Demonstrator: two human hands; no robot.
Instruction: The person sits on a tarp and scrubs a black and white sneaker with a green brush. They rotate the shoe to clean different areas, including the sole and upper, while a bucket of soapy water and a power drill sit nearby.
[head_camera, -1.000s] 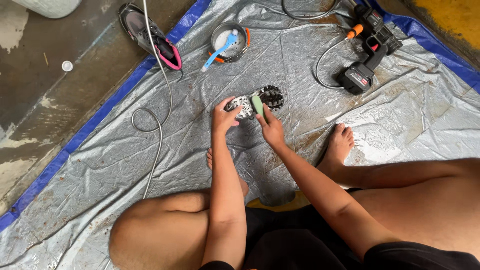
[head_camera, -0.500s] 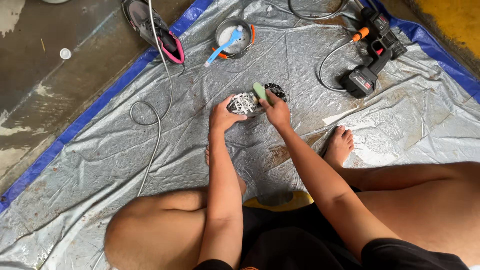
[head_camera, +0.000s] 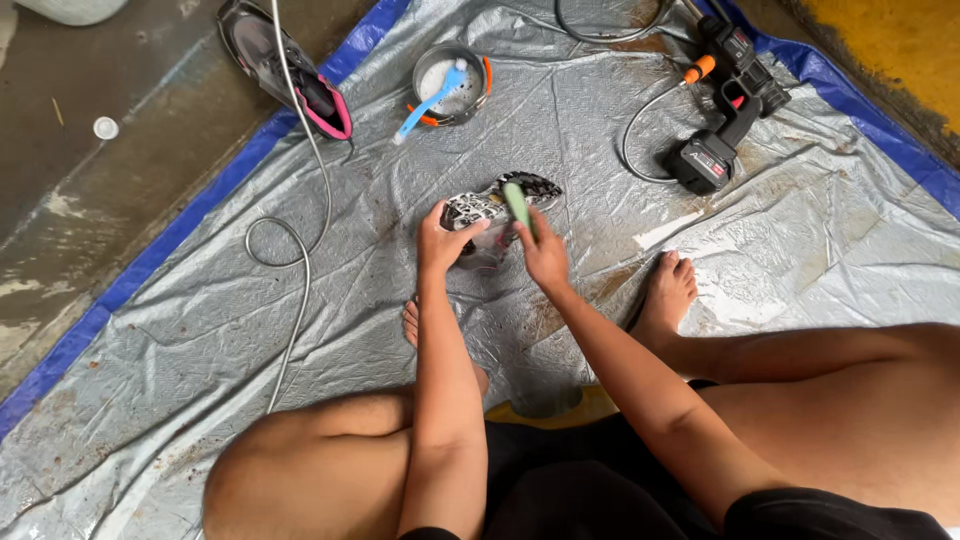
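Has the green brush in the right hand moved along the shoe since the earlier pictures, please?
Cannot tell: the green brush lies across the patterned shoe as before; the shift against the bowl matches camera motion.

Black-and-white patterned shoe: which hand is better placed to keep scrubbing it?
Right hand: it holds the green brush on the black-and-white patterned shoe. The left hand grips the shoe's other end.

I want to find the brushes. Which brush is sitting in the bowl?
The blue brush with the white head leans in the round bowl near the tarp's top edge. The green brush is in the right hand, against the patterned shoe.
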